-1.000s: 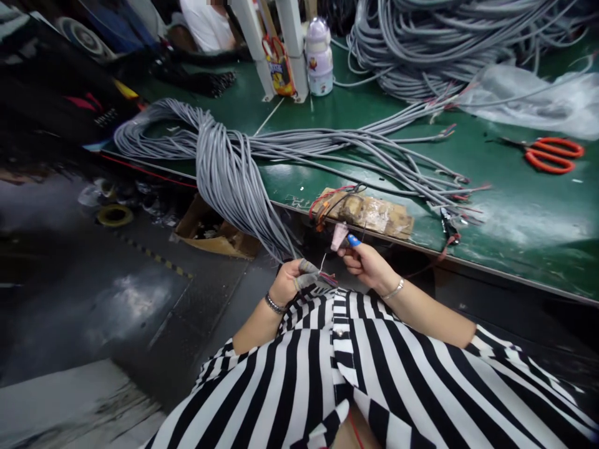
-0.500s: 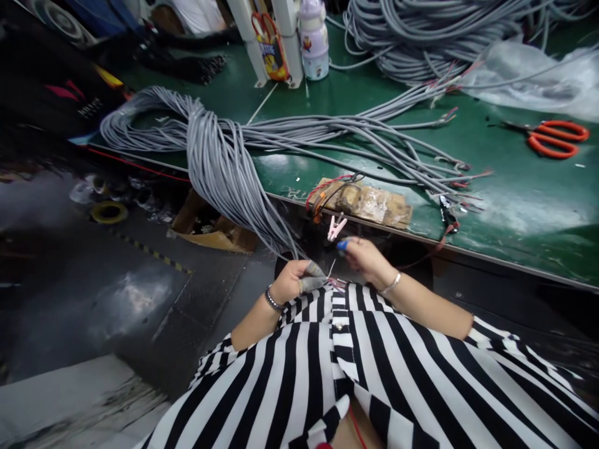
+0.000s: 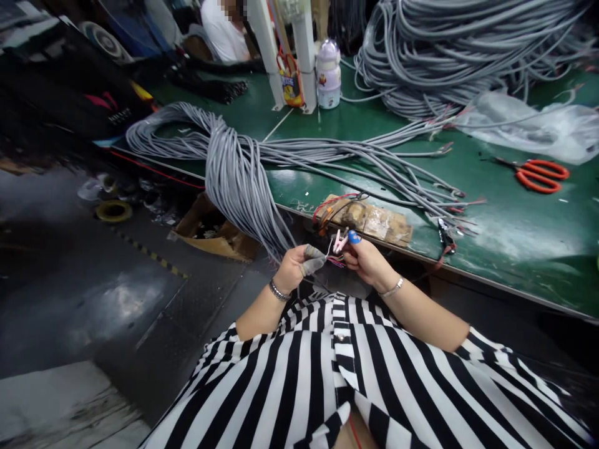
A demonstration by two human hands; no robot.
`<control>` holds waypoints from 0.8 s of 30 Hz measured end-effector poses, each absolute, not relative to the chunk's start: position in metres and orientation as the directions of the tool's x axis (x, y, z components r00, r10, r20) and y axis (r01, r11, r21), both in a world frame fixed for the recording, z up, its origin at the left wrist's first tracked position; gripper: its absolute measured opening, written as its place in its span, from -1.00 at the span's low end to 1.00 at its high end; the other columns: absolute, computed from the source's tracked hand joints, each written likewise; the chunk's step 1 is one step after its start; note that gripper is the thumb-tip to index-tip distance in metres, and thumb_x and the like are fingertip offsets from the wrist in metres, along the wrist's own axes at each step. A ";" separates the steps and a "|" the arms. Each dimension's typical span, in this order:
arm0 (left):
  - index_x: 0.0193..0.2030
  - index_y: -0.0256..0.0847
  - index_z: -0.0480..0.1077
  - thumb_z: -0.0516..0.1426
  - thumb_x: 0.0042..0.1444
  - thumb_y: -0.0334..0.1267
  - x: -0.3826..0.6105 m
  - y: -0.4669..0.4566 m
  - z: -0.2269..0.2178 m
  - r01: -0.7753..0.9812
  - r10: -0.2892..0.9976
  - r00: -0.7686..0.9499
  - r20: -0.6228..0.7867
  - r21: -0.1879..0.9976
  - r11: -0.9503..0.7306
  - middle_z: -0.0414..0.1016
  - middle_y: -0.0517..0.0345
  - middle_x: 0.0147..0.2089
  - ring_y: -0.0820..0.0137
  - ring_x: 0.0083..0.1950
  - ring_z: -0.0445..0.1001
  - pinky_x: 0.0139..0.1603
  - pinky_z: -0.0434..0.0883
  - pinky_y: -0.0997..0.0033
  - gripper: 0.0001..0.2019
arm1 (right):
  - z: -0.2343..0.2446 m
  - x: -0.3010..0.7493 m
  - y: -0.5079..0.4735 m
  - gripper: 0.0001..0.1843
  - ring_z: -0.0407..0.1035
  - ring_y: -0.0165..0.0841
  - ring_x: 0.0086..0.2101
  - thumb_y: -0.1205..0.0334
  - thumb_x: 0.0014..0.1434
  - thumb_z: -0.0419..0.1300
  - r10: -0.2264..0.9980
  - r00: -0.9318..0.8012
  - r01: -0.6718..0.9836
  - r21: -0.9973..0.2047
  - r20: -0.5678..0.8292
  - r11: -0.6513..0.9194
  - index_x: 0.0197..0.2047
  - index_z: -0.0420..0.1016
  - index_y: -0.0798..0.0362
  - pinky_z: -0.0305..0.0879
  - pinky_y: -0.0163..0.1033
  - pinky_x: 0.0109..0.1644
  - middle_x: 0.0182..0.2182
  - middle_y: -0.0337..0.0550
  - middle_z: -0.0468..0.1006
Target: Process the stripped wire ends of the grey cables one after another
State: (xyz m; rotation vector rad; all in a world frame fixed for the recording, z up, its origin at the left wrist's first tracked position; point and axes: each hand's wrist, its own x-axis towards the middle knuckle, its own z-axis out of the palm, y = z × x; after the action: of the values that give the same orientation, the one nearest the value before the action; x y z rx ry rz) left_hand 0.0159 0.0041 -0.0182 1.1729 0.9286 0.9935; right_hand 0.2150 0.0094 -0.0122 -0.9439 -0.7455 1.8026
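My left hand (image 3: pixel 299 265), with greyish covers on thumb and forefinger, pinches the end of a grey cable; thin coloured wires (image 3: pixel 336 260) fan out of it to the right, one white wire sticking up. Facing it, my right hand (image 3: pixel 367 259) has a blue cover on the thumb tip and its fingers curled in. That thumb lies right beside a pale pink clip (image 3: pixel 339 242), and the curled fingers are close to the wire tips. Whether the right hand grips the clip or a wire is hidden. The clip sits at the bench edge, below a worn wooden block (image 3: pixel 381 223).
A looped bundle of grey cables (image 3: pixel 238 168) hangs over the edge of the green bench (image 3: pixel 505 249). Orange-handled scissors (image 3: pixel 541 175), a plastic bag (image 3: pixel 528 125), a large cable coil (image 3: pixel 449 56) and a lilac bottle (image 3: pixel 328 78) stand farther back. An open cardboard box (image 3: pixel 218 240) is below.
My right hand has come up beside the pink clip. My left hand has risen slightly with the cable end, and the coloured wires show more clearly. The view has tilted up a little.
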 end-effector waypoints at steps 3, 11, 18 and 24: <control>-0.38 -0.32 0.50 0.40 -0.16 -0.01 0.024 0.010 -0.018 -0.127 0.944 0.321 -0.081 0.984 0.127 0.40 0.25 -0.57 0.62 -0.60 0.24 -0.59 0.18 0.63 -0.61 | -0.012 0.213 0.014 -0.42 -0.18 -0.62 -0.65 -0.29 -0.05 0.33 0.896 -0.312 -0.492 -0.753 -0.316 -0.437 -0.37 0.40 0.11 -0.38 -0.42 -0.63 -0.62 -0.39 0.16; -0.40 -0.32 0.47 0.40 -0.16 0.00 0.031 0.015 -0.020 -0.057 0.926 0.360 -0.116 0.988 0.146 0.33 0.30 -0.60 0.63 -0.61 0.19 -0.60 0.13 0.62 -0.60 | -0.015 0.203 0.017 -0.43 -0.18 -0.61 -0.65 -0.24 -0.10 0.39 0.921 -0.270 -0.587 -0.711 -0.280 -0.388 -0.43 0.40 0.13 -0.33 -0.41 -0.63 -0.69 -0.43 0.09; -0.41 -0.32 0.46 0.39 -0.15 0.01 0.031 0.003 -0.016 -0.064 0.931 0.341 -0.134 0.984 0.165 0.33 0.29 -0.60 0.64 -0.62 0.16 -0.62 0.10 0.62 -0.60 | -0.019 0.200 0.010 -0.37 -0.11 -0.60 -0.64 -0.34 -0.15 0.36 0.908 -0.252 -0.607 -0.676 -0.336 -0.418 -0.45 0.34 0.09 -0.35 -0.43 -0.63 -0.64 -0.38 0.16; -0.42 -0.32 0.48 0.35 -0.07 0.01 0.005 -0.020 -0.018 0.094 0.896 0.417 -0.151 0.988 0.122 0.45 0.17 -0.53 0.54 -0.53 0.33 -0.47 0.30 0.56 -0.63 | -0.035 0.210 -0.002 -0.37 -0.18 -0.61 -0.64 -0.36 -0.13 0.33 0.907 -0.280 -0.575 -0.702 -0.315 -0.421 -0.41 0.36 0.08 -0.40 -0.41 -0.62 -0.54 -0.29 0.32</control>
State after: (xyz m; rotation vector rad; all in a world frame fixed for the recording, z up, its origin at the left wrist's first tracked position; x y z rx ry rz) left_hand 0.0052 -0.0201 -0.0177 1.3285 0.9904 0.7530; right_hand 0.2099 -0.0016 -0.0349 -0.8621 -0.5705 1.8622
